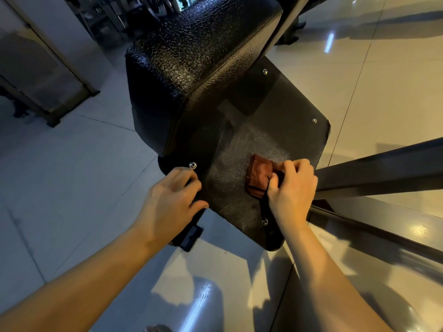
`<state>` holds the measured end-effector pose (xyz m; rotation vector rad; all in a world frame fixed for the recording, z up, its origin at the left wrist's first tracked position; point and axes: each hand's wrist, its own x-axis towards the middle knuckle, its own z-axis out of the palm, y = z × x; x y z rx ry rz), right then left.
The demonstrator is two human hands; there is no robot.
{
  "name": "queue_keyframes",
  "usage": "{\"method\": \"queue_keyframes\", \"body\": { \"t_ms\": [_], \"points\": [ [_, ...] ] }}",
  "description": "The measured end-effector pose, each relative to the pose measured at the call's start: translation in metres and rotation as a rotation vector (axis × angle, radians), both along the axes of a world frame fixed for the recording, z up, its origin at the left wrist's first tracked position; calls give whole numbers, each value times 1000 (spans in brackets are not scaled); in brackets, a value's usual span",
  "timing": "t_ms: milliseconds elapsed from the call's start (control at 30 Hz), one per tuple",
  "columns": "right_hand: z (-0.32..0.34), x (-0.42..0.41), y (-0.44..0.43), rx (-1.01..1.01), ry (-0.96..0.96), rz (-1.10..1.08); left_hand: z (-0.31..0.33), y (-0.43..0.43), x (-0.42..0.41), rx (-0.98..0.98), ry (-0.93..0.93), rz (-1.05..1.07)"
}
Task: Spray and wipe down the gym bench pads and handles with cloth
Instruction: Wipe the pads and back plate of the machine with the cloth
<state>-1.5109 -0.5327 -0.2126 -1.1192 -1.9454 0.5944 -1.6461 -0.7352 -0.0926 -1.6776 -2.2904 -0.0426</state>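
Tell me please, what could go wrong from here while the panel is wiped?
The folded cloth covers little, so far corners of the flat panel may be missed. The cloth could snag on the metal stud by the right hand. The spot under the left hand may remain unwiped.

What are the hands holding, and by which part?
The right hand grips a folded brown cloth by its right end, pressing it on the black pad. The left hand holds nothing; it rests on the pad's left edge.
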Motion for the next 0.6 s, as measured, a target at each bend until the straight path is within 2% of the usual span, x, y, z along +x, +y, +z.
{"method": "queue_keyframes", "body": {
  "t_ms": [133, 333, 400, 533, 600],
  "points": [
    [-1, -2, -9, -225, 107, 74, 0, 1, 0, 8, -3, -7],
    [13, -17, -35, -235, 26, 22, -1, 0, -1, 1, -1, 0],
    [19, -17, -53, -176, 24, 89, 0, 1, 0, -10, 14, -7],
    [5, -3, -83, 70, 53, 348, 4, 3, 1, -18, 66, -30],
    [-17, 9, -64, 115, 29, 341, 4, 4, 1, 4, 64, -37]
  ]
}}
